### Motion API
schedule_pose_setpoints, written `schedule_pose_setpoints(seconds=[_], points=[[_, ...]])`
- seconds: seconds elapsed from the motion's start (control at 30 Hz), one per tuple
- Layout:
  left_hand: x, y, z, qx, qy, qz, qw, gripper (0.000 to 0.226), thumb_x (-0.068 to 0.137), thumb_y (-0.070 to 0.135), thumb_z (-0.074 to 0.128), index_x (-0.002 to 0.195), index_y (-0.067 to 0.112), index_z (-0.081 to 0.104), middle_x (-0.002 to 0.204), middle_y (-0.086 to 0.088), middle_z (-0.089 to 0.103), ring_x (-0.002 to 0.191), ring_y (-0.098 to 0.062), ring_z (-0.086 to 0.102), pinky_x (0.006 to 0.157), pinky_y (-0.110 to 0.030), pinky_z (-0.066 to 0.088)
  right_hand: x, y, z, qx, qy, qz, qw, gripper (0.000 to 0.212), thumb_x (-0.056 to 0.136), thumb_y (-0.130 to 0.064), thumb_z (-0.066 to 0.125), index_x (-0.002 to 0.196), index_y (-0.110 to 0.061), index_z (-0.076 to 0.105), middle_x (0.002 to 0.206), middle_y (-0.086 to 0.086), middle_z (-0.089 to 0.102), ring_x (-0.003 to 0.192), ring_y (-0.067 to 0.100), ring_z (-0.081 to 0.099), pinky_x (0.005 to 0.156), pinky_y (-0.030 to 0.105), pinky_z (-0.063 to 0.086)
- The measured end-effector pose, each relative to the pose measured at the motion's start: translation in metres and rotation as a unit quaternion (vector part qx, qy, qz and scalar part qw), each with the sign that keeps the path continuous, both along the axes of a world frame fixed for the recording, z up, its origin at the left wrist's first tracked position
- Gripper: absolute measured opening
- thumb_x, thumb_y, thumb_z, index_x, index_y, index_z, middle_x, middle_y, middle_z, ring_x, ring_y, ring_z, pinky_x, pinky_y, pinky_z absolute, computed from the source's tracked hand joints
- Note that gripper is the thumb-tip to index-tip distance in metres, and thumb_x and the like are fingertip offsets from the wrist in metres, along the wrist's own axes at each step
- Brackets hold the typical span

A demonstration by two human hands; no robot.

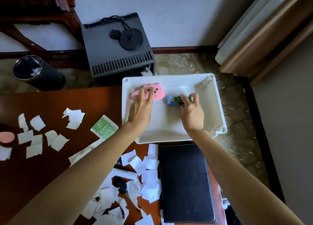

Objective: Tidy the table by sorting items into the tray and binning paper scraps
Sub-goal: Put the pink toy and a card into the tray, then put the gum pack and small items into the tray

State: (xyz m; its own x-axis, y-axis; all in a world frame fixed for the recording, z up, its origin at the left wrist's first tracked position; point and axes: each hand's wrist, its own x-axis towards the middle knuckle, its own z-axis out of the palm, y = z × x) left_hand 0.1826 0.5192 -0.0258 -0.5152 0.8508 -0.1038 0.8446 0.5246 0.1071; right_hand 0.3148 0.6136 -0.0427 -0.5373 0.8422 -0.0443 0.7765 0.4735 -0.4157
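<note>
One brown table [42,103], littered. White tray [169,123] at its far right corner, jutting past the far edge. Black folder [184,182] along the right edge, just nearer than the tray. Dark bin [39,74] on the floor beyond the far left edge, paper inside. White scraps [74,117] strewn over the left and near middle, some touching the folder. Left hand [140,108] in the tray's left half, fingers straight and spread, tips resting on a pink toy [159,92]. Right hand [193,111] mid-tray, thumb and curled fingers pinching a green pack [172,100]. Toy flat near the tray's far left corner. Green sachet [104,127] flat on the table, just left of the tray. Pack at the tray's middle, on its floor or just above: cannot tell.
</note>
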Motion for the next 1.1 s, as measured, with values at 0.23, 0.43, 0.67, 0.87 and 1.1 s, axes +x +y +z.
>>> schedule_pose_setpoints(seconds=[0.23,0.43,0.67,0.87,1.1], points=[[-0.004,0.014,-0.004,0.047,-0.007,0.007,0.999,0.08,0.046,-0.003,0.086,0.112,0.014,0.045,0.093,-0.021,0.061,0.074,-0.041,0.064,0.036,-0.035,0.051,-0.016,0.018,0.0,-0.017,0.009,-0.017,1.0,0.036,0.089,-0.005,0.046,0.124,-0.008,0.053,0.129,0.019,0.041,0.105,0.038,0.052,0.074,0.04,0.046],[-0.004,0.018,-0.007,0.063,-0.019,0.023,0.998,0.065,0.054,-0.004,0.08,0.114,0.011,0.059,0.099,-0.019,0.06,0.087,-0.041,0.063,0.043,-0.037,0.054,-0.026,0.026,-0.002,-0.041,0.053,-0.033,0.997,0.041,0.089,-0.011,0.052,0.129,-0.004,0.045,0.131,0.018,0.042,0.108,0.037,0.053,0.077,0.041,0.046],[-0.004,0.018,0.0,0.076,-0.119,0.035,0.989,0.059,0.08,-0.007,0.056,0.134,0.012,0.042,0.128,-0.018,0.042,0.12,-0.041,0.039,0.072,-0.047,0.056,-0.024,0.022,0.006,-0.087,0.127,-0.077,0.985,0.047,0.087,-0.004,0.049,0.131,-0.002,0.035,0.125,0.017,0.043,0.1,0.037,0.051,0.073,0.04,0.042],[0.002,0.007,0.022,0.076,-0.135,0.039,0.987,0.061,0.083,-0.007,0.051,0.139,0.01,0.034,0.136,-0.017,0.035,0.124,-0.037,0.038,0.082,-0.043,0.054,-0.016,0.004,0.022,-0.068,0.11,-0.079,0.988,0.049,0.085,0.0,0.047,0.132,-0.001,0.035,0.128,0.019,0.043,0.094,0.043,0.055,0.072,0.042,0.044],[-0.011,-0.057,0.074,0.129,-0.105,0.14,0.976,0.039,0.093,0.006,0.043,0.133,0.01,0.042,0.139,-0.012,0.039,0.121,-0.028,0.047,0.088,-0.032,0.045,-0.034,-0.075,0.056,-0.018,0.169,0.003,0.985,0.036,0.08,0.009,0.046,0.116,0.005,0.051,0.12,0.023,0.05,0.088,0.043,0.06,0.063,0.044,0.05]])
